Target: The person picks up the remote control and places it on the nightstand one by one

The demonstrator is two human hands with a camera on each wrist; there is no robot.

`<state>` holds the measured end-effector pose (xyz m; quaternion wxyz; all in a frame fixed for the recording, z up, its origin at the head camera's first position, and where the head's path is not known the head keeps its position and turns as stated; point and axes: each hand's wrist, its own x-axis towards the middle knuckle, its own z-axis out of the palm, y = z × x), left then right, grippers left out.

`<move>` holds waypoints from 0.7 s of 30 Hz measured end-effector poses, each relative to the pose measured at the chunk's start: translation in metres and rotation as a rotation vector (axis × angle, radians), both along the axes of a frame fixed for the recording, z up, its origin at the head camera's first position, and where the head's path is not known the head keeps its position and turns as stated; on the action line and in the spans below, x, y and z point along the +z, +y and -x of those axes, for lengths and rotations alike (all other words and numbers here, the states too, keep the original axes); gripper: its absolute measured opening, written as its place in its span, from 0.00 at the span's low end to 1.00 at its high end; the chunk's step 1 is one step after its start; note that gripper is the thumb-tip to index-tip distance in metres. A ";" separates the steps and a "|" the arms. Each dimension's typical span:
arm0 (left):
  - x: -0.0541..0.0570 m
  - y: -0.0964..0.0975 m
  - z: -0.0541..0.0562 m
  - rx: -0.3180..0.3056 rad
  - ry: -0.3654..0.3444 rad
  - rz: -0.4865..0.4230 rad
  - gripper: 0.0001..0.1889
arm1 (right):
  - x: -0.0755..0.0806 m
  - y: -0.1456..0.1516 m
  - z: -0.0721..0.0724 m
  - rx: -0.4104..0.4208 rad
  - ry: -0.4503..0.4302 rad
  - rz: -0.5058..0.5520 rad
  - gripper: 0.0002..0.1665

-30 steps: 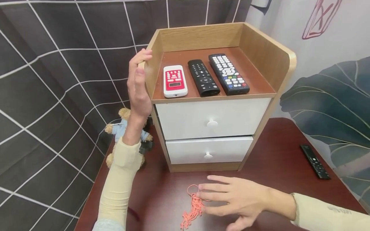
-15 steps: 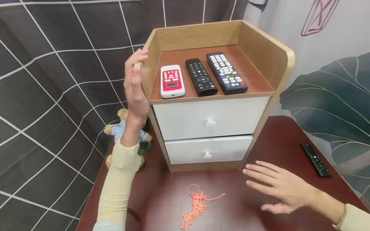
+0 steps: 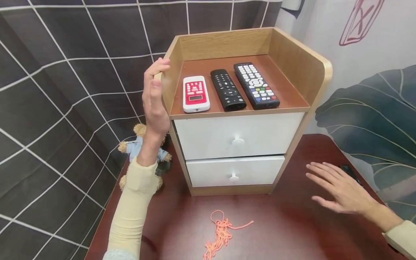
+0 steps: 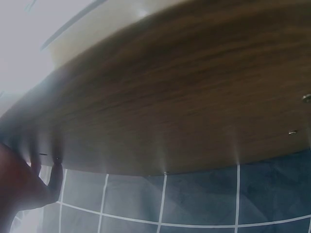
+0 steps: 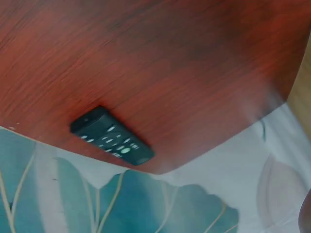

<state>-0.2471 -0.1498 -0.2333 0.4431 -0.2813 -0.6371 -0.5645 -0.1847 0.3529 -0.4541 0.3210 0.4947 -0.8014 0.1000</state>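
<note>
My left hand [image 3: 156, 101] holds the upper left side panel of a small wooden drawer cabinet [image 3: 238, 115], its fingertips over the panel edge. In the left wrist view, part of that hand [image 4: 29, 184] touches the brown panel [image 4: 160, 97]. My right hand [image 3: 344, 189], fingers spread and holding nothing, is over the right of the table, near a black remote control [image 3: 350, 174] that it partly hides. The right wrist view shows this remote whole, lying near the table edge. An orange cord [image 3: 222, 233] with a loop lies loosely in front of the cabinet.
On the cabinet top lie a white and red remote [image 3: 196, 94], a slim black remote [image 3: 228, 90] and a larger black remote [image 3: 256, 86]. Two white drawers [image 3: 235, 171] with knobs are below. A teddy bear [image 3: 134, 148] sits left, by a dark grid curtain [image 3: 81, 83].
My right hand has moved away from the orange cord, rightward and further back toward the black remote on the table. The left hand stays on the cabinet panel.
</note>
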 end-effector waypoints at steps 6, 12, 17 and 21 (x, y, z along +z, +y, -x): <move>0.000 -0.001 0.000 0.000 0.002 -0.003 0.30 | -0.011 0.032 0.013 -0.173 -0.060 -0.009 0.44; 0.000 0.000 0.000 0.001 0.008 0.005 0.29 | -0.021 0.073 0.019 -0.428 -0.132 -0.016 0.46; 0.000 0.001 0.000 0.004 0.007 0.005 0.29 | -0.022 0.092 0.019 -0.763 -0.278 0.176 0.42; 0.001 0.002 0.000 0.008 0.012 -0.001 0.29 | -0.028 0.100 0.018 -0.953 -0.496 0.286 0.46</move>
